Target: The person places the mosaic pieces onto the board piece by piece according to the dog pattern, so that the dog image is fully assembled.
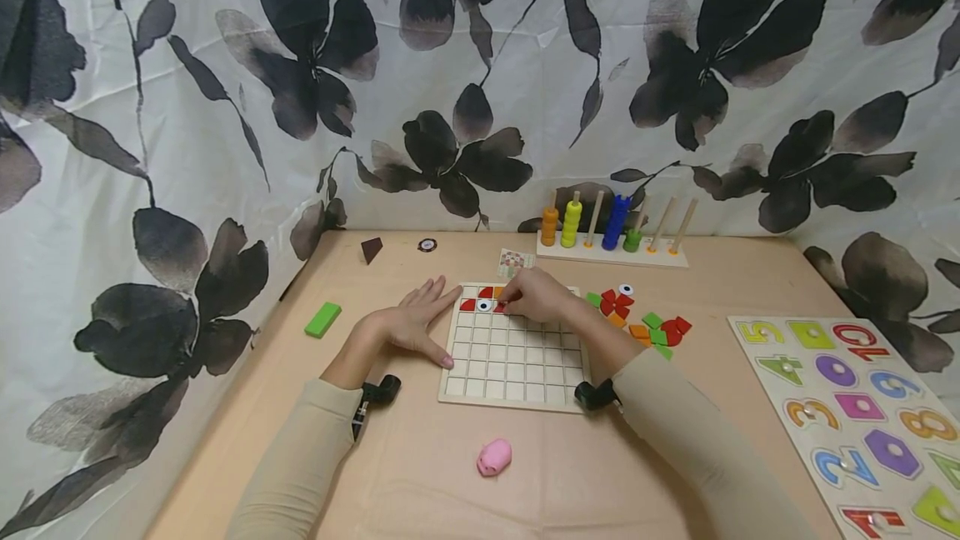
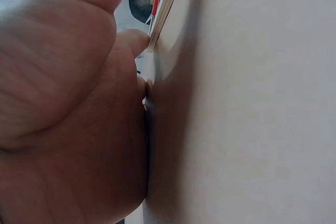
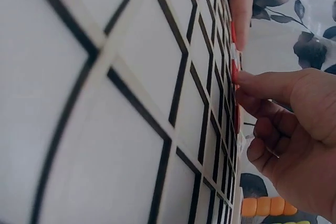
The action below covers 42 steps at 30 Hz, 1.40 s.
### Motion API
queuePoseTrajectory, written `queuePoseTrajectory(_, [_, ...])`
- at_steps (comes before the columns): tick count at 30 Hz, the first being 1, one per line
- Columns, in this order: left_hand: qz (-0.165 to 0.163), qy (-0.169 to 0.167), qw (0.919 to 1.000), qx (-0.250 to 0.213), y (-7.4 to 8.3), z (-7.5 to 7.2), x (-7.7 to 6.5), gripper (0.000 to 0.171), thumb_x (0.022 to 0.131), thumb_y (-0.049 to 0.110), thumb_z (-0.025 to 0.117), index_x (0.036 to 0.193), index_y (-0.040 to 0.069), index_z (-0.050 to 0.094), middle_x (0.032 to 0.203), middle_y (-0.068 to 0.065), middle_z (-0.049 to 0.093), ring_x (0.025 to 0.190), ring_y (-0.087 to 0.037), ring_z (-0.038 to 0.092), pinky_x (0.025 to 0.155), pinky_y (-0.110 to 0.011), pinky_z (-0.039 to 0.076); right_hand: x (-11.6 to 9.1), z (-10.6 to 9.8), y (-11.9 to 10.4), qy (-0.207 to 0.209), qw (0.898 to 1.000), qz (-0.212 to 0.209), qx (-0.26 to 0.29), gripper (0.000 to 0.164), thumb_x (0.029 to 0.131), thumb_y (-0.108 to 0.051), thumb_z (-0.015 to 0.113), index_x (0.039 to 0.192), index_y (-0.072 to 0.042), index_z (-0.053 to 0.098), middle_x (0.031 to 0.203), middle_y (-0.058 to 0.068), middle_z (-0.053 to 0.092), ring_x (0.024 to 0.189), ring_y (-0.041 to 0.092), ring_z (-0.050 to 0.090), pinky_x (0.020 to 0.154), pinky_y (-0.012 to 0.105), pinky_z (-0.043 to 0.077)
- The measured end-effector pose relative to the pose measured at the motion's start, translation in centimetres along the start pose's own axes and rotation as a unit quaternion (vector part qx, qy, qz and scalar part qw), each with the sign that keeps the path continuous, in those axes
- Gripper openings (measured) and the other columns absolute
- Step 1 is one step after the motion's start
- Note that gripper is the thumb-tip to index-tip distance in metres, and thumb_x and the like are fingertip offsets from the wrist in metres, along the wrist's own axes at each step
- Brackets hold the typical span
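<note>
A white grid board [image 1: 510,367] lies on the table with a few small tiles in its top rows. Among them are a red quarter-round tile [image 1: 468,305] and a white tile with a black dot like an eye [image 1: 484,305]. My left hand [image 1: 412,319] spreads its fingers beside the board, thumb and index finger touching its left edge. Over the top rows, my right hand [image 1: 542,297] pinches a red tile [image 1: 499,307] between thumb and forefinger, down at the grid. In the right wrist view, the fingertips partly hide that tile.
Loose coloured tiles [image 1: 660,332] lie right of the board. A pattern card [image 1: 516,262] and a peg stand [image 1: 612,255] with coloured beads are behind. Around them are a number puzzle [image 1: 810,394], a pink toy [image 1: 494,457], a green block [image 1: 322,320] and a dark wedge [image 1: 371,250].
</note>
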<state>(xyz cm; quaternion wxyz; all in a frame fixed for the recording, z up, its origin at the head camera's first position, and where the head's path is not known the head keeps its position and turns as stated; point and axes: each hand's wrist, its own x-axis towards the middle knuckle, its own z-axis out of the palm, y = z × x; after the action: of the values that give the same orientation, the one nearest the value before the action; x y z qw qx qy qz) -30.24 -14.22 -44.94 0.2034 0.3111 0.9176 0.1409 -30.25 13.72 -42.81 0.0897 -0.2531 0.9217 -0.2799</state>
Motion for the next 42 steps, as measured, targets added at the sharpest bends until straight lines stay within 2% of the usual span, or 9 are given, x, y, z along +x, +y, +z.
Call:
queuePoseTrajectory(5, [0.000,0.002,1.0000,0.000,0.0,0.0,0.0,0.132,0.055,0.077,0.074,0.156,0.028,0.003,0.160,-0.011,-0.013,0.146,-0.029,-0.014,0.116,-0.052,-0.001,-1.5,-1.3,0.3,0.037,0.999,0.007,0.035,0.025,0.087,-0.016,0.071,0.112,-0.011,0.074,0.099,0.001,0.071,0.080,0.017,0.053,0.066,0.031,0.044])
queuePoseTrajectory(10, [0.000,0.004,1.0000,0.006,-0.1,0.1,0.0,0.132,0.055,0.078,0.073,0.156,0.028,0.003,0.160,-0.011,-0.013,0.146,-0.029,-0.014,0.117,-0.051,-0.001,-4.6,-3.9,1.7,0.101,0.994,-0.007,0.035,0.029,0.089,-0.023,0.070,0.117,-0.014,0.070,0.103,0.002,0.069,0.074,0.020,0.051,0.057,0.032,0.043])
queuePoseTrajectory(13, [-0.002,0.004,1.0000,0.008,-0.2,0.1,0.1,0.132,0.055,0.079,0.072,0.156,0.029,0.003,0.160,-0.010,-0.014,0.146,-0.028,-0.014,0.117,-0.050,-0.001,-6.9,-5.6,3.6,0.154,0.988,-0.006,0.031,0.030,0.090,-0.025,0.068,0.118,-0.015,0.069,0.106,0.005,0.066,0.074,0.021,0.052,0.054,0.031,0.043])
queuePoseTrajectory(17, [-0.004,0.006,0.9999,0.008,-0.1,0.0,0.1,0.132,0.055,0.079,0.072,0.156,0.028,0.003,0.160,-0.010,-0.013,0.146,-0.029,-0.013,0.117,-0.050,-0.001,-9.4,-7.4,7.1,0.195,0.979,0.050,0.038,0.035,0.092,-0.028,0.066,0.124,-0.015,0.066,0.110,0.007,0.063,0.083,0.022,0.051,0.058,0.032,0.046])
queuePoseTrajectory(23, [-0.002,0.007,0.9999,0.008,0.2,0.0,0.2,0.132,0.056,0.077,0.073,0.156,0.026,0.004,0.160,-0.013,-0.013,0.146,-0.030,-0.013,0.117,-0.051,-0.001,-11.1,-8.2,11.8,0.165,0.974,0.152,0.043,0.034,0.094,-0.025,0.063,0.126,-0.014,0.063,0.117,0.011,0.061,0.087,0.026,0.051,0.065,0.034,0.047])
queuePoseTrajectory(26, [-0.002,0.010,0.9999,0.008,0.3,0.0,0.3,0.131,0.057,0.076,0.073,0.156,0.025,0.005,0.160,-0.014,-0.012,0.146,-0.032,-0.012,0.117,-0.052,-0.001,-11.0,-7.7,13.5,0.138,0.975,0.172,0.031,0.032,0.095,-0.023,0.062,0.124,-0.009,0.064,0.111,0.012,0.062,0.087,0.028,0.053,0.066,0.036,0.049])
queuePoseTrajectory(32, [-0.003,0.010,0.9999,0.009,0.4,0.0,0.3,0.130,0.057,0.076,0.073,0.156,0.026,0.005,0.160,-0.013,-0.012,0.146,-0.031,-0.012,0.117,-0.052,-0.001,-10.2,-6.7,15.2,0.134,0.977,0.163,0.021,0.023,0.094,-0.016,0.063,0.112,-0.004,0.068,0.101,0.014,0.067,0.089,0.029,0.057,0.083,0.044,0.049])
queuePoseTrajectory(37, [-0.007,0.010,0.9999,0.006,0.3,0.0,0.3,0.131,0.056,0.078,0.072,0.156,0.027,0.004,0.160,-0.012,-0.013,0.146,-0.030,-0.013,0.117,-0.050,-0.001,-9.9,-6.5,15.2,0.147,0.975,0.157,0.050,0.012,0.093,-0.014,0.064,0.103,-0.008,0.064,0.094,0.011,0.062,0.085,0.028,0.053,0.077,0.038,0.047])
queuePoseTrajectory(42, [-0.009,0.006,0.9999,0.009,0.2,0.0,0.3,0.132,0.056,0.078,0.072,0.156,0.028,0.002,0.160,-0.011,-0.013,0.146,-0.029,-0.014,0.117,-0.049,-0.001,-9.6,-6.8,13.4,0.162,0.976,0.091,0.110,0.019,0.096,-0.022,0.061,0.110,-0.009,0.064,0.097,0.010,0.065,0.087,0.030,0.058,0.073,0.036,0.051])
